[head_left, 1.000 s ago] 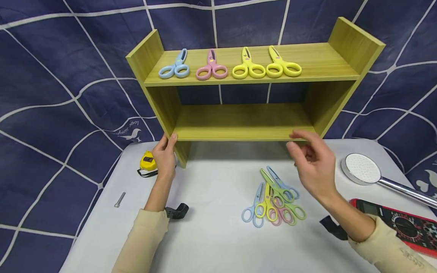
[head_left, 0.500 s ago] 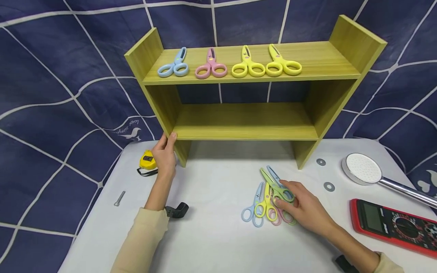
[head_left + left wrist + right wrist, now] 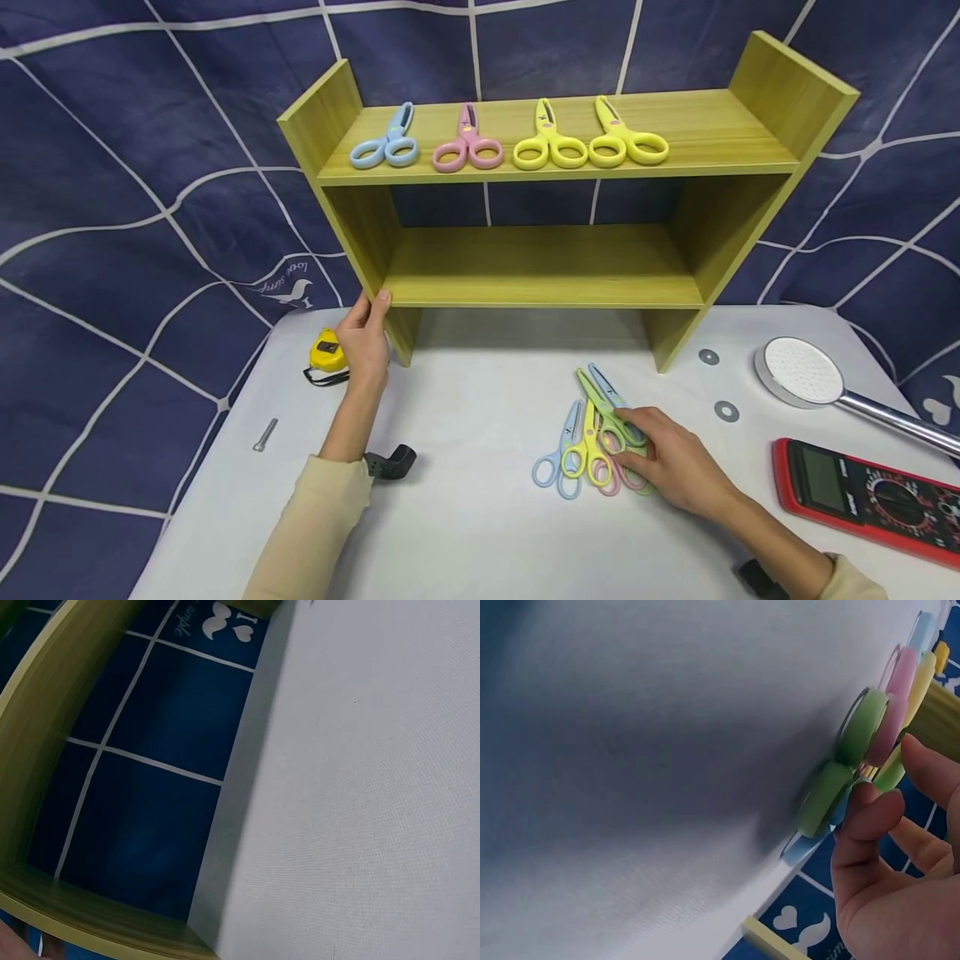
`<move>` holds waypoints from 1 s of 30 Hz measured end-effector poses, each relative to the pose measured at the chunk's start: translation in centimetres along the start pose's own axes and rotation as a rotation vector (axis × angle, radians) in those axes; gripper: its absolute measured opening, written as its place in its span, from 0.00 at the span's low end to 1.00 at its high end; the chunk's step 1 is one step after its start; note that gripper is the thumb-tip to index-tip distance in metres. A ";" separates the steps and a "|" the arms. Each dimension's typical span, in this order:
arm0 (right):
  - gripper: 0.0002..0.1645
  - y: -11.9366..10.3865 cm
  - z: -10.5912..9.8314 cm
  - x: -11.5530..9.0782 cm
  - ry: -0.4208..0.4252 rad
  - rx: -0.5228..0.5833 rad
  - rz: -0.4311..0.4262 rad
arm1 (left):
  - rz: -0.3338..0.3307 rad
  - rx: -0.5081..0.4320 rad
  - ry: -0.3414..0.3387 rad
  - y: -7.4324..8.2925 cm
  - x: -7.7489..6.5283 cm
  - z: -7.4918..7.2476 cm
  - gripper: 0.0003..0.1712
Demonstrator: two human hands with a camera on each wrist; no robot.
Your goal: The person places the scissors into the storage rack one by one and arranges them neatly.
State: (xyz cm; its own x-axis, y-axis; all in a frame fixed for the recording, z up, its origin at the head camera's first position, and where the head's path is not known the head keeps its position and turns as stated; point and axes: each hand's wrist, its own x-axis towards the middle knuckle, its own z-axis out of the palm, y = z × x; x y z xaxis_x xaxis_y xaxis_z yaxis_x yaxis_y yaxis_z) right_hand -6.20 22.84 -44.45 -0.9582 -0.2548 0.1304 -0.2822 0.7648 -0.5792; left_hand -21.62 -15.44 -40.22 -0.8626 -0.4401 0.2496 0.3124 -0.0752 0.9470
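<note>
My left hand [image 3: 364, 343] grips the lower left side panel of a yellow-green wooden shelf [image 3: 547, 297], thumb in front. In the left wrist view the shelf's panel [image 3: 34, 750] fills the left side. My right hand [image 3: 678, 465] is at a pile of children's scissors on the table, thumb and fingers pinching the handle of the uppermost green scissors [image 3: 592, 392]. Beneath and beside it lie yellow scissors [image 3: 588, 454], blue scissors [image 3: 558, 454] and pink scissors [image 3: 611, 483]. From the right wrist, another pair's green handle [image 3: 861, 727] shows low in the pile, beside the fingertips.
Blue scissors [image 3: 386, 146], pink scissors [image 3: 468, 146] and two yellow scissors [image 3: 550, 142] stand in a row on the top shelf. A tape measure [image 3: 327, 352] and a bolt [image 3: 265, 435] lie left. Two washers [image 3: 726, 411], a shower head [image 3: 802, 372] and a multimeter [image 3: 862, 500] lie right.
My right hand has come down from near the shelf's lower right to the scissors pile and taken hold of the green scissors' handle. The left hand stays on the shelf.
</note>
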 end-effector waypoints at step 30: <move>0.27 -4.0 -4.8 0.1 0.480 0.202 -0.318 | 0.006 0.001 0.008 -0.2 -0.4 0.1 0.23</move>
State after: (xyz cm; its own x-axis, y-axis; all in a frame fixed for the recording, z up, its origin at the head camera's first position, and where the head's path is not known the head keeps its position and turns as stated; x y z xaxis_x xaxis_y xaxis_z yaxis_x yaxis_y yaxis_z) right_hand -5.43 22.56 -38.27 -0.7562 -0.1212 0.6430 -0.5884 0.5557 -0.5873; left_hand -21.36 -15.12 -40.50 -0.8575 -0.4475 0.2539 0.3174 -0.0717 0.9456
